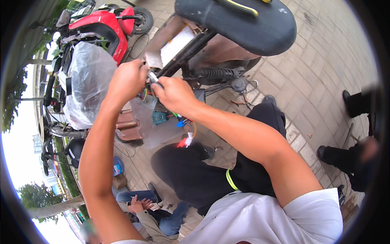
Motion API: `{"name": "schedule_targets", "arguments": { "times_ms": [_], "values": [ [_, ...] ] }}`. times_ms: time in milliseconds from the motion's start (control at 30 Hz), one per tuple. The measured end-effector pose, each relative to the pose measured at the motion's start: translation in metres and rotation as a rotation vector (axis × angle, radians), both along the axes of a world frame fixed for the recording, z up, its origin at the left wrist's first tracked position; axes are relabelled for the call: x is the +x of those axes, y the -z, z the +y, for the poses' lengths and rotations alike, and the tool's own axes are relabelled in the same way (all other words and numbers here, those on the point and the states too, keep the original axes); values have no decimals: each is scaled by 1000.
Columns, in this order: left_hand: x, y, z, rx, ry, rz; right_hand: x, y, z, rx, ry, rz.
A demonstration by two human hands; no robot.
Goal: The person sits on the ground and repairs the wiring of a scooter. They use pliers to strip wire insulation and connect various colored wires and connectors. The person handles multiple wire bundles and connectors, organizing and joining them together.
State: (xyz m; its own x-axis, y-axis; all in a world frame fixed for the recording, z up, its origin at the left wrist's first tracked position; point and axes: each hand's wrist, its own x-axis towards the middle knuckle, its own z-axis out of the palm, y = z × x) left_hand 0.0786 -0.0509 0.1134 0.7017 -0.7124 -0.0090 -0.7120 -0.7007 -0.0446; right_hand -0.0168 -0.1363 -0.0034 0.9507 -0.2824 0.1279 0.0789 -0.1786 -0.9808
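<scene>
My left hand [128,79] and my right hand [175,94] meet at the opened body of an electric scooter [180,57]. Between them sits a small silver-grey piece [152,77], its kind unclear. My right thumb and fingers are closed on it. The left fingers are pinched together at its far end, and what they hold is hidden. Below the hands, coloured wires hang with a blue connector [181,123] and a red-and-white connector [187,140]. A teal box-shaped device [159,117] lies beside a clear plastic sheet [156,136].
The scooter's black seat [264,32] carries a yellow-and-black handled tool [243,7]. Pliers [242,101] lie on the paving to the right. A red scooter [118,46] and a plastic-covered one [89,81] stand left. People sit at lower left and far right.
</scene>
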Motion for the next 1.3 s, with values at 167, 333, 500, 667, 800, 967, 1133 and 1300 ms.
{"name": "schedule_targets", "arguments": {
  "times_ms": [167,333,500,667,800,967,1133,1300],
  "values": [
    [-18,-6,10,-42,-53,14,-4,-3,-17,-30,55,-132],
    [-49,42,33,-395,-228,75,-11,10,-33,-146,40,-140],
    [-86,95,30,-897,-510,169,-13,10,-30,-204,14,-118],
    [-68,66,28,-986,-464,423,-12,8,-28,-188,30,-75],
    [-46,48,33,-889,-475,531,-8,8,-29,-123,15,-32],
    [-70,65,40,-915,-566,548,-11,7,-31,-77,-7,3],
    [-103,125,40,-1211,-495,573,-19,11,-31,-149,-3,-85],
    [-116,161,42,-1574,-501,779,-38,9,-32,-318,93,-172]
  ]
}}
